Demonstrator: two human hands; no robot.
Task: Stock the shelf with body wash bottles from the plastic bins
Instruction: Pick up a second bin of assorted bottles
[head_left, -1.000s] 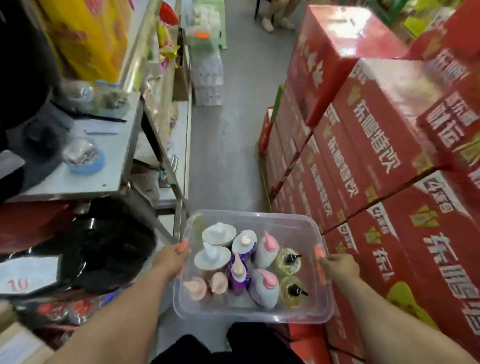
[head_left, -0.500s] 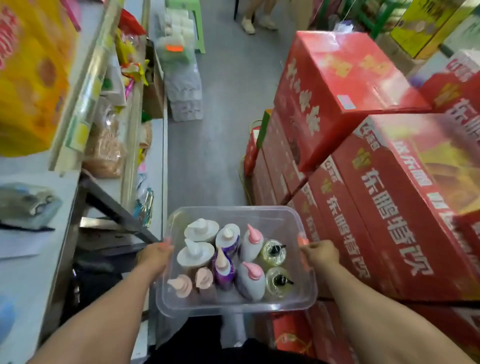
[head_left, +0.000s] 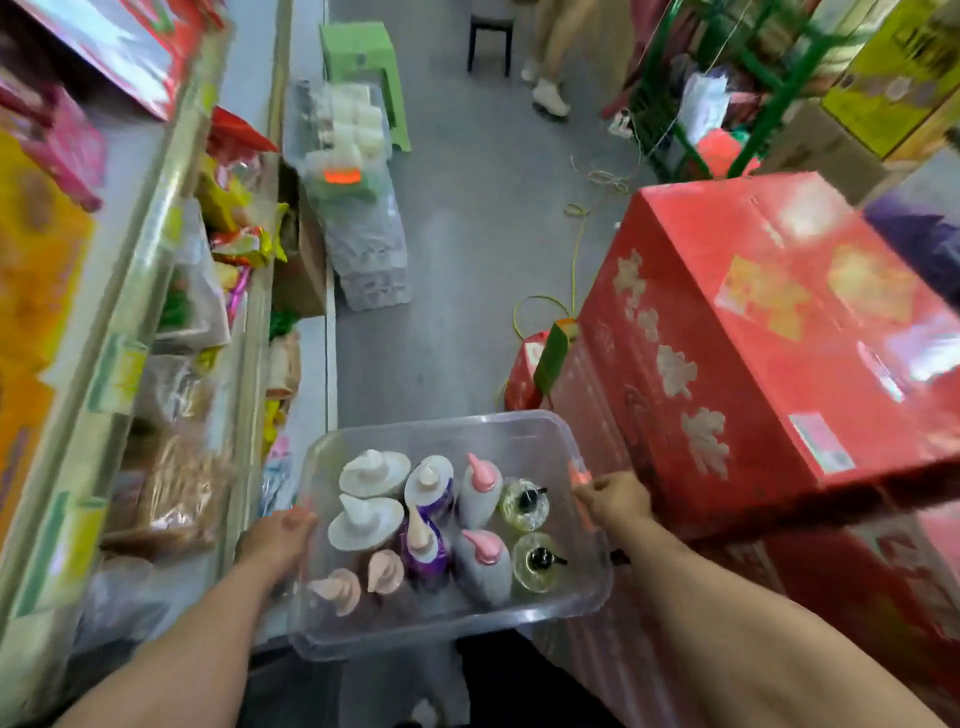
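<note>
A stocked shelf runs left of the left grip, which curls round the rim of one clear bin; ten bottles stand inside; the right grip pinches the opposite rim, red boxes beside it, grey floor ahead.

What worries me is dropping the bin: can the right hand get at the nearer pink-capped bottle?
Probably not: the right hand grips the bin, the left hand holds its other side. The bottle stands uncovered, but letting go risks tipping.

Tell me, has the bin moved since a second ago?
Yes. The bin has been carried forward, nearer the green stool, past the metal table that stood on its left.
</note>
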